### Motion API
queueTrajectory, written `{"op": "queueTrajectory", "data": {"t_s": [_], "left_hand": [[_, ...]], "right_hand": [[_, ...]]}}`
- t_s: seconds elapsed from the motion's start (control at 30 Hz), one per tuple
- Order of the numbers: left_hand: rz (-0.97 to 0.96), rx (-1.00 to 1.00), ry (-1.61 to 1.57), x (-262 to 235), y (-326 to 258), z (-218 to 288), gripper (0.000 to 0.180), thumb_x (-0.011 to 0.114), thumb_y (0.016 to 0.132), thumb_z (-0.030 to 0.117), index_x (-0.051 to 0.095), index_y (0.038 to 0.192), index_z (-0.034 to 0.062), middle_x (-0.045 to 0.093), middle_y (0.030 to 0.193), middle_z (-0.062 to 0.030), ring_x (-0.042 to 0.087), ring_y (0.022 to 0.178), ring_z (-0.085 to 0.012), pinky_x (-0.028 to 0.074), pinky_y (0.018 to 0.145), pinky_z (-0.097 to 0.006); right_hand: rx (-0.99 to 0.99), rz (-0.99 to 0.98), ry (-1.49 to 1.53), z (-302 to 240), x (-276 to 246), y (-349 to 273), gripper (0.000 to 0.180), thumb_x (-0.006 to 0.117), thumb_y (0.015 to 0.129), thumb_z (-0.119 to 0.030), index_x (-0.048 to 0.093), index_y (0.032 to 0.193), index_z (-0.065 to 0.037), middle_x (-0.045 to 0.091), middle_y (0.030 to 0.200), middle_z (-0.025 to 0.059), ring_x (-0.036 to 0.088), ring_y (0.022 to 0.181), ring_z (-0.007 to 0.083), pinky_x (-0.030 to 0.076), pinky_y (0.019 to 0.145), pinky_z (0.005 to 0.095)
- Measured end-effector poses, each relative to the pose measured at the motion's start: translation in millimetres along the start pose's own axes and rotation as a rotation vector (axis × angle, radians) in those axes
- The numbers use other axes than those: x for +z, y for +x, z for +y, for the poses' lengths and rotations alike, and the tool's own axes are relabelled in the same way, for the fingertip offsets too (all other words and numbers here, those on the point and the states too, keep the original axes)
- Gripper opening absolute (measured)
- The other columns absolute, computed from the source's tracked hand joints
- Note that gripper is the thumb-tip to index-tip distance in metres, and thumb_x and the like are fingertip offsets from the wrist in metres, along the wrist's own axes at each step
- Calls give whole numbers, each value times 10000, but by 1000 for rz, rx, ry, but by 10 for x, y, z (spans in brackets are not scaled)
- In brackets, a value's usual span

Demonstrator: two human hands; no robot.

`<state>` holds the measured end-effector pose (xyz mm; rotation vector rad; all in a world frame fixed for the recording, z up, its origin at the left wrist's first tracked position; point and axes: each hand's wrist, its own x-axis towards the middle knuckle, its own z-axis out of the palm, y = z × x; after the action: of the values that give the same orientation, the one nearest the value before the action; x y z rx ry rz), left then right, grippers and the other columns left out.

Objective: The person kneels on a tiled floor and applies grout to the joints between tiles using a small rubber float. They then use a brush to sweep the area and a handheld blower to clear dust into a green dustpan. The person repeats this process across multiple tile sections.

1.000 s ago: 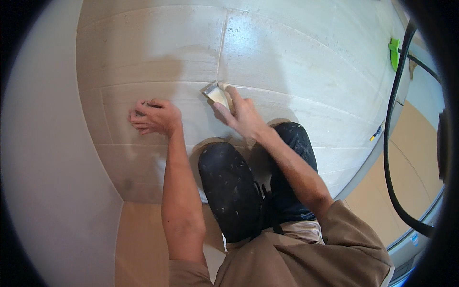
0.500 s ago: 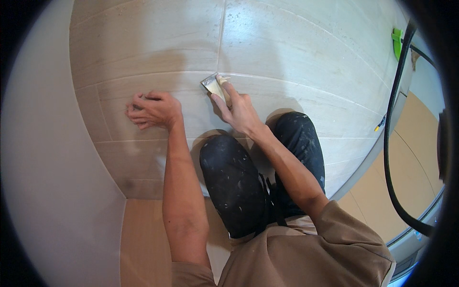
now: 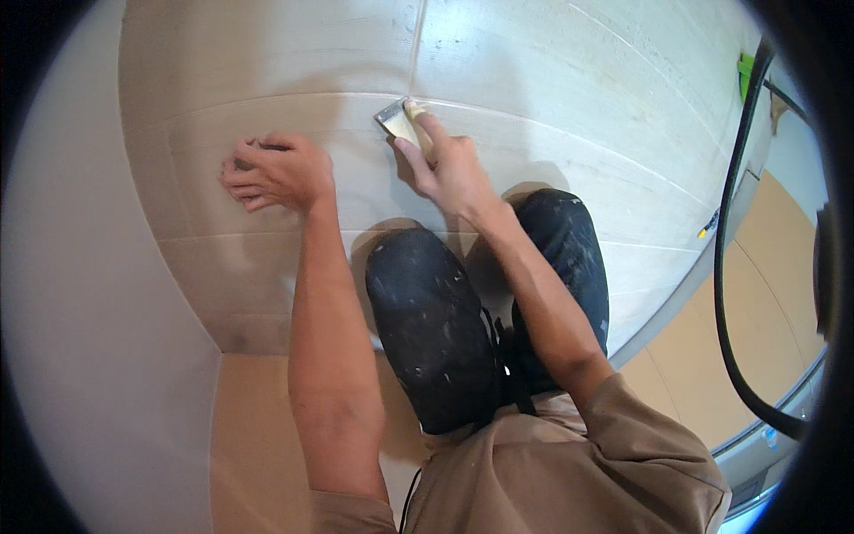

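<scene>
My right hand (image 3: 452, 169) grips a putty knife (image 3: 403, 127) with a wide metal blade and a pale, cream-coloured face. The blade lies at a pale wood-look tile surface (image 3: 569, 169), just below the spot where an upright joint meets a cross joint. Thumb and fingers press on the knife from both sides. To the left, my left hand (image 3: 277, 173) is closed, its fingers curled over the tiles. A dark gap shows between its fingers; what they hold, if anything, is hidden.
My knees in stained dark trousers (image 3: 427, 329) are close below the hands. A plain pale wall (image 3: 80, 267) rises at the left. On the right hangs a black cable (image 3: 725, 285), near a green object (image 3: 745, 76) and a small yellow-tipped item (image 3: 707, 226). Tan boarding (image 3: 774, 267) lies beyond.
The view has shifted, so tiles and hands appear higher in the picture. The putty knife stays near the same joint crossing, and both hands keep their grip and shape.
</scene>
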<state>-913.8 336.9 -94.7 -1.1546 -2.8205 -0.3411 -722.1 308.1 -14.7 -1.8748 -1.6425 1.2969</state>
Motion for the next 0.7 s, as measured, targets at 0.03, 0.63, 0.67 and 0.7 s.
{"op": "queueTrajectory", "data": {"t_s": [0.03, 0.63, 0.67, 0.7], "left_hand": [[-11, -8, -14, -3, -2, 8, 286, 564, 911, 236, 554, 1177, 134, 443, 1303, -164, 388, 1251, -355, 279, 995, -548], [6, -16, 25, 57, 22, -258, 304, 572, 904, 252, 552, 1182, 131, 422, 1302, -189, 389, 1241, -376, 270, 1004, -551], [9, -17, 21, 62, 25, -276, 303, 570, 903, 253, 552, 1181, 132, 422, 1304, -189, 390, 1241, -377, 270, 1005, -551], [10, -17, 14, 59, 22, -273, 303, 569, 903, 254, 552, 1180, 132, 422, 1306, -189, 390, 1241, -377, 270, 1006, -551]], "right_hand": [[-26, 11, 52, 54, -1, 20, 497, 700, 980, -253, 541, 1335, 56, 664, 689, 226, 659, 556, 361, 521, 553, 448], [-276, -211, -572, 24, -617, 853, 406, 545, 1059, -200, 537, 1434, -44, 719, 807, 213, 716, 663, 286, 560, 648, 413], [-276, -199, -587, 13, -592, 863, 377, 549, 1053, -192, 564, 1400, -45, 725, 826, 211, 725, 689, 291, 566, 664, 419], [-272, -187, -604, 16, -580, 878, 349, 552, 1048, -185, 591, 1366, -46, 731, 845, 210, 734, 716, 296, 572, 681, 425]]}}
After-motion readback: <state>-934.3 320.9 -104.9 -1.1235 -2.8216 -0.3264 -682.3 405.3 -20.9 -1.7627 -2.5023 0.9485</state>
